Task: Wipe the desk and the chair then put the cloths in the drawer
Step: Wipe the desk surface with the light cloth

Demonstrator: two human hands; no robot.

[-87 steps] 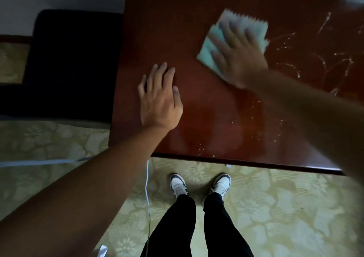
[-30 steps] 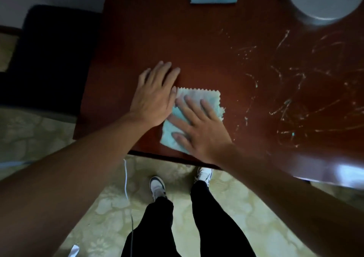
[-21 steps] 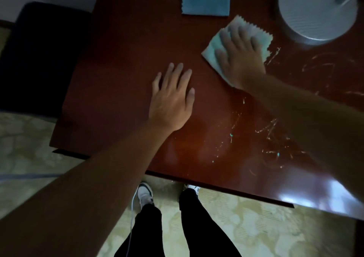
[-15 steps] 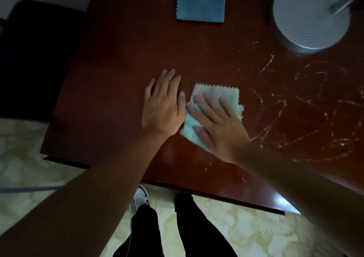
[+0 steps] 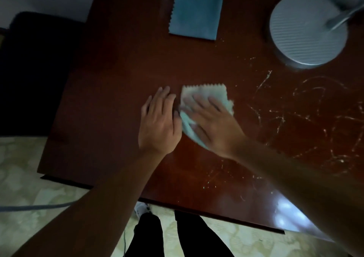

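Observation:
The dark red wooden desk (image 5: pixel 122 83) fills most of the view. My right hand (image 5: pixel 211 125) presses flat on a pale green cloth (image 5: pixel 211 92) with zigzag edges, near the desk's middle. My left hand (image 5: pixel 158 123) lies flat on the bare wood just left of that cloth, fingers together, touching its edge. A second, blue cloth (image 5: pixel 195 13) lies flat at the far side of the desk. The dark chair (image 5: pixel 37 73) stands to the left of the desk. No drawer is in view.
A round grey lamp base (image 5: pixel 307 30) stands at the far right of the desk. Pale smears and crumbs (image 5: pixel 307 107) streak the right half. The desk's near edge (image 5: pixel 197 209) runs above my legs and shoes on a patterned floor (image 5: pixel 29 170). A cable crosses the floor left.
My right hand has swept the green cloth back and forth, out towards the lamp base and back beside my left hand. The view has shifted slightly; the left hand stays planted.

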